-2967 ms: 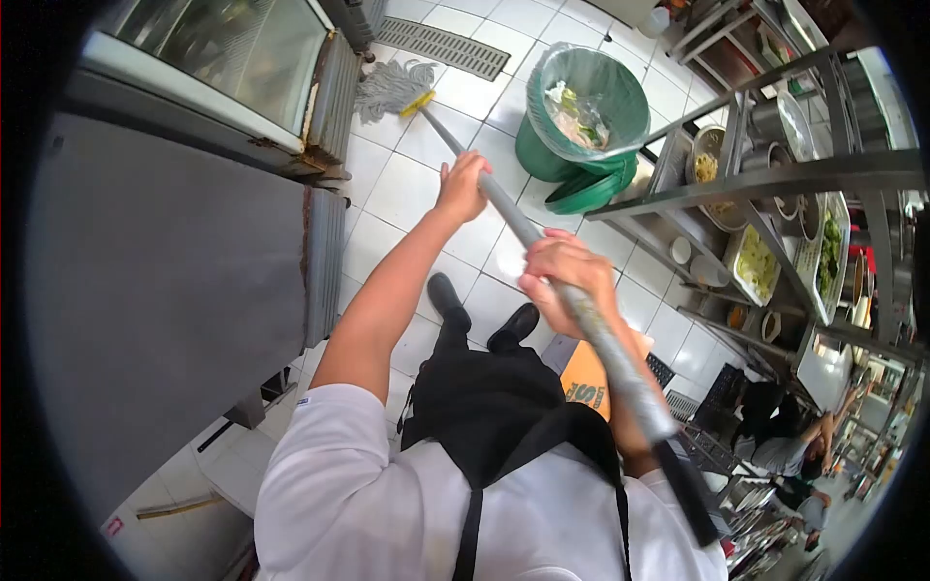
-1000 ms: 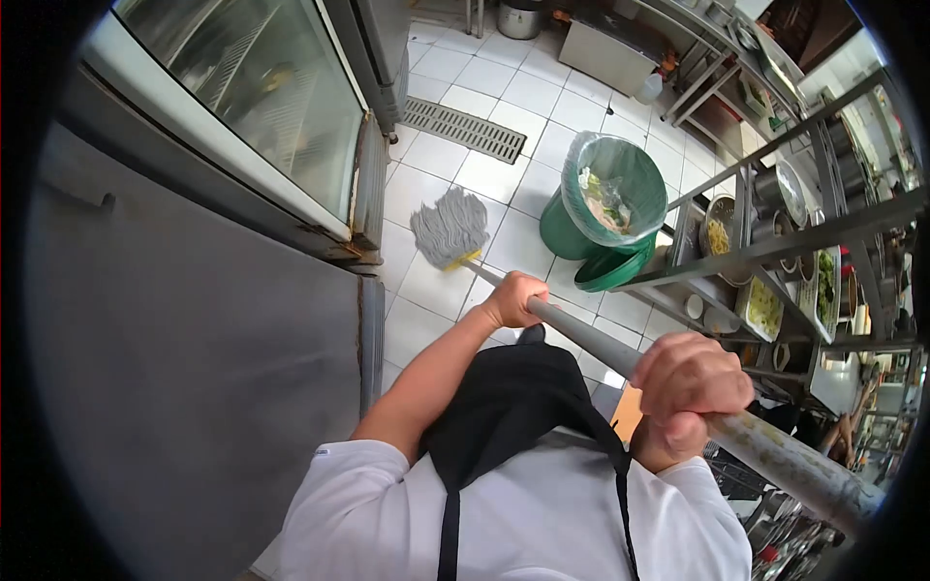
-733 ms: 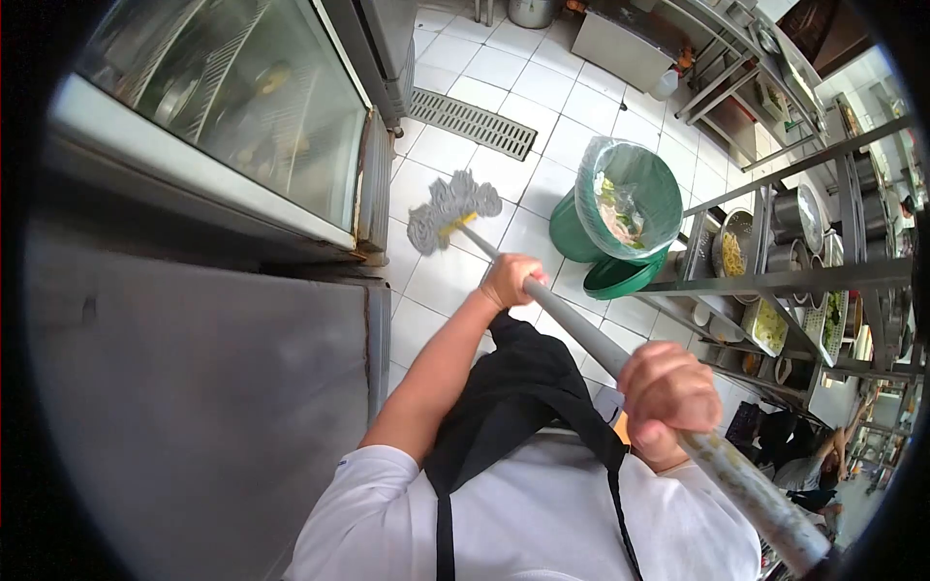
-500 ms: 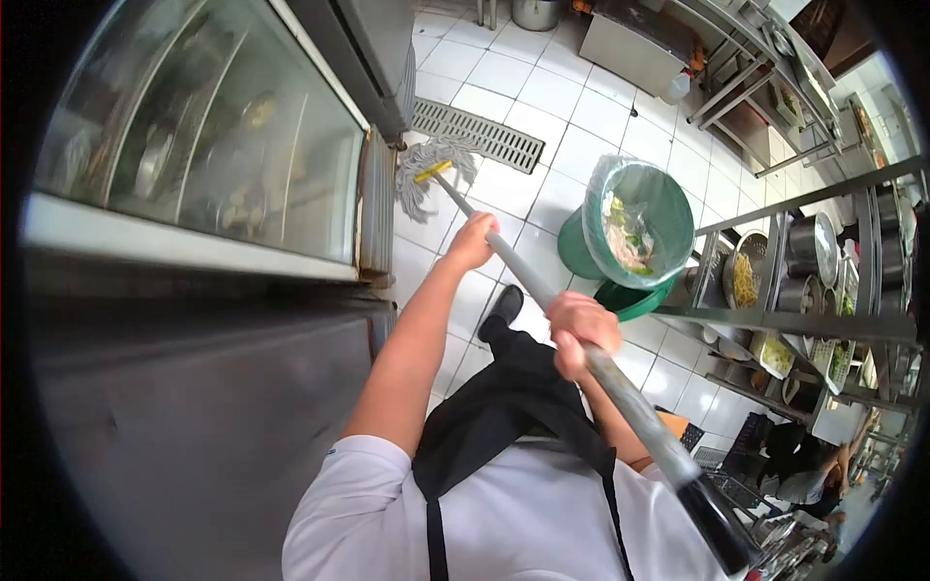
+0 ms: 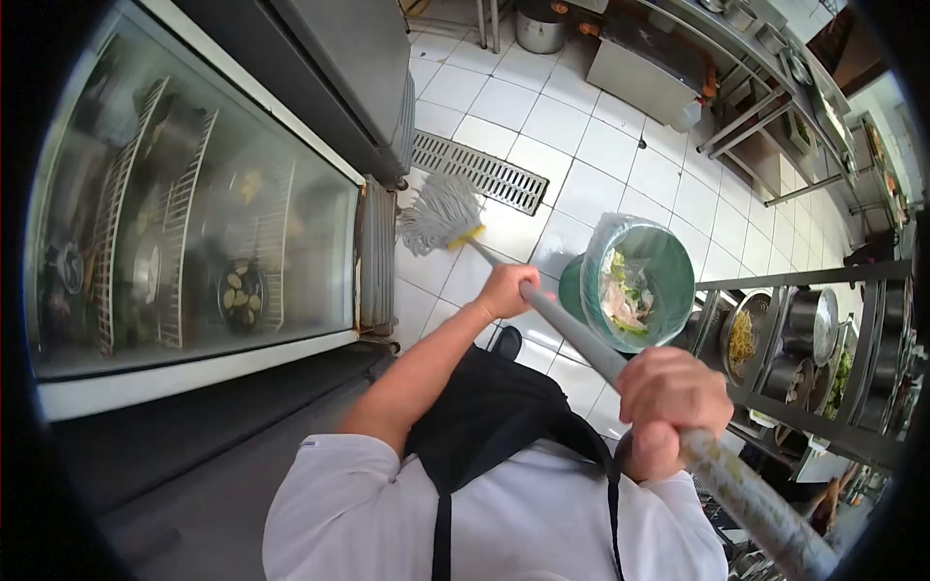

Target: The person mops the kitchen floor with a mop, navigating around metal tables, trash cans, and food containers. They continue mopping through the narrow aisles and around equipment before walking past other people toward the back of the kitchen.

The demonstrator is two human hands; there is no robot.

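A mop point(image 5: 581, 332) with a long grey pole slants across the head view. Its grey string head point(image 5: 441, 215), joined by a yellow clamp, lies on the white tiles beside the floor drain. My left hand point(image 5: 511, 290) is wrapped round the lower part of the pole. Higher up, near my body, my right hand point(image 5: 673, 402) grips the same pole with its fingers closed. The top end of the pole runs toward the lower right edge of the view. Part of my shoe point(image 5: 506, 342) shows below my left hand.
A green bin point(image 5: 668, 254) with a clear liner and food scraps stands right of the mop. The slotted drain point(image 5: 484, 172) crosses the floor. A glass-door fridge point(image 5: 223, 213) flanks the left; a metal rack point(image 5: 804, 399) with pans flanks the right.
Both hands have moved right and closer to my body, drawing the pole back. The mop head has shifted slightly down and right, its strands now fanned to the upper left.
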